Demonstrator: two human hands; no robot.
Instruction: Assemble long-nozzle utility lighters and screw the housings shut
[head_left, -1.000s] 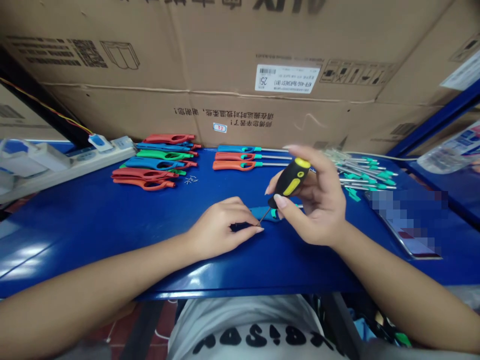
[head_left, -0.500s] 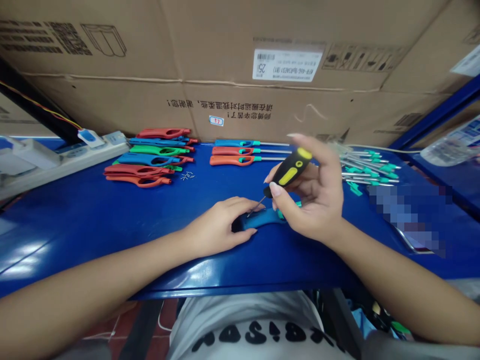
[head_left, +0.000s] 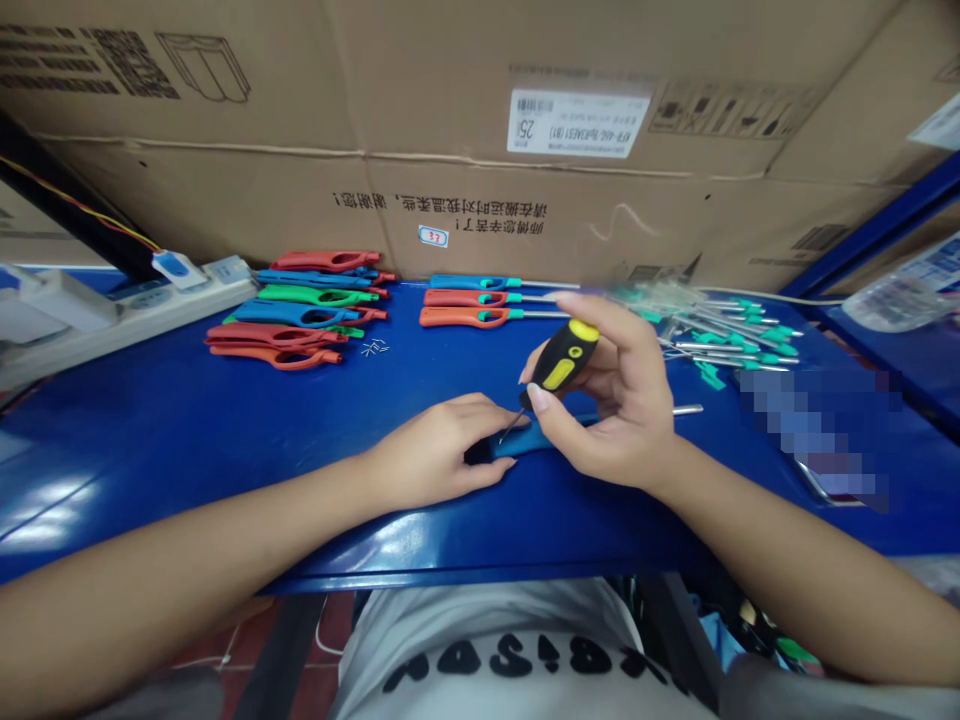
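Note:
My left hand (head_left: 442, 452) grips the end of a blue lighter (head_left: 529, 438) lying on the blue table, thumb and fingers on either side. A black and yellow screwdriver (head_left: 564, 362) is held in my right hand (head_left: 626, 405), tilted, its thin tip down at the blue lighter beside my left fingertips. The lighter's metal rod (head_left: 688, 409) sticks out to the right from behind my right hand. Whether a screw sits under the tip is too small to tell.
Coloured handles (head_left: 300, 315) and small screws (head_left: 375, 347) lie at the back left, three lighters (head_left: 469, 298) at the back middle, metal rods with green parts (head_left: 739, 335) at the right. A power strip (head_left: 150, 310), cardboard (head_left: 450, 120) and a pixelated object (head_left: 825, 440) surround them.
My right hand and the screwdriver have shifted slightly left and down, uncovering the metal rod on the right. My left hand stays about where it was on the blue lighter.

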